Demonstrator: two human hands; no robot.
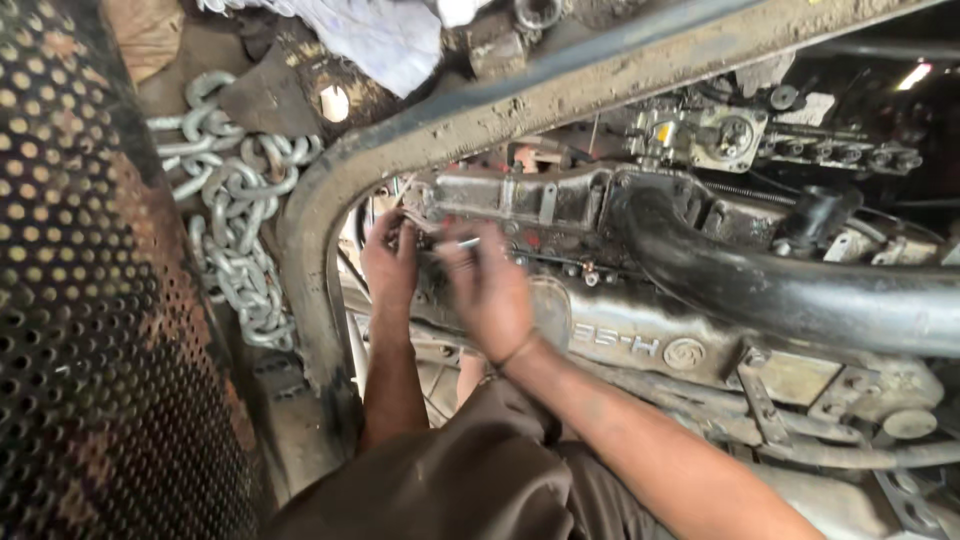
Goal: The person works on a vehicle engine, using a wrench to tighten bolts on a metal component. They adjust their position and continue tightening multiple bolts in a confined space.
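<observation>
A grimy engine block (640,330) sits inside a curved, dirt-caked metal frame (330,190), with a thick black hose (790,290) running across its top. Beyond the frame, a heavy steel chain (235,220) lies piled on the dirty surface beside a white cloth (385,40)

- engine block (640,335) in front of me is grimy grey, kinda oily brown in spots
- fat hose (790,290) across it is black
- chain (235,215) is pale silver
- perforated panel (90,300) is black with rusty orange patches and a dot pattern
- rag (375,35) up top is white-ish
</observation>
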